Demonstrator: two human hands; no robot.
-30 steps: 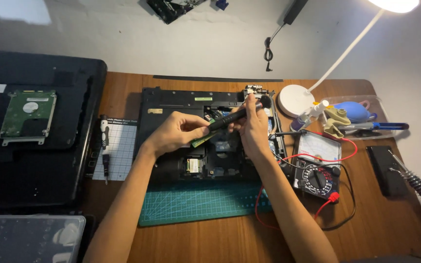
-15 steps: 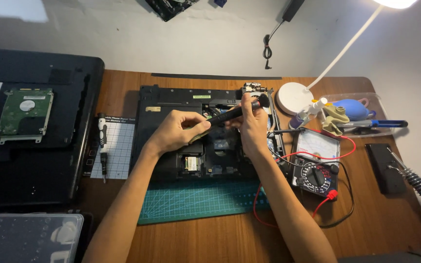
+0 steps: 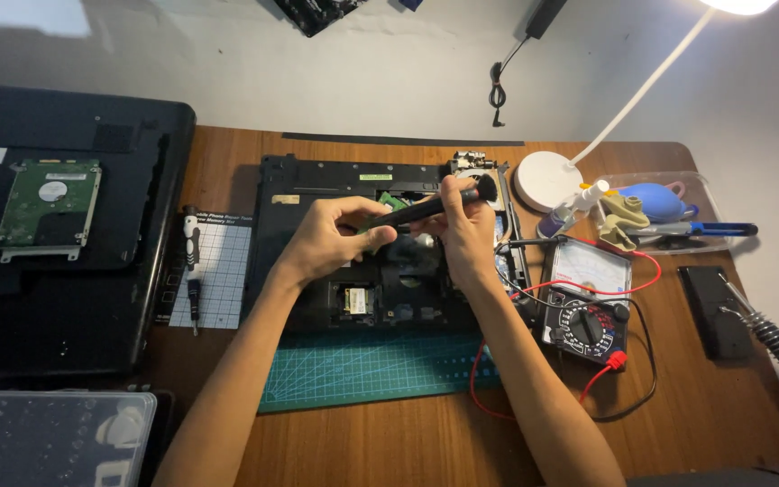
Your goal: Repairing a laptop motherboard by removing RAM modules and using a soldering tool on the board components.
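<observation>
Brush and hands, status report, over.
Both hands, left hand and right hand, gripping black brush. Bristles over opened laptop base, by the fan corner. Multimeter leads trail beside right forearm, not blocking.

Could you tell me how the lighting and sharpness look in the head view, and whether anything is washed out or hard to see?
In the head view, the desk lamp burns out to white at the top right corner; the wooden desk is evenly lit and sharp; the opened laptop base stays dark, its inner parts hard to read; the hands and black brush show no motion blur; frame edges bend slightly.
</observation>
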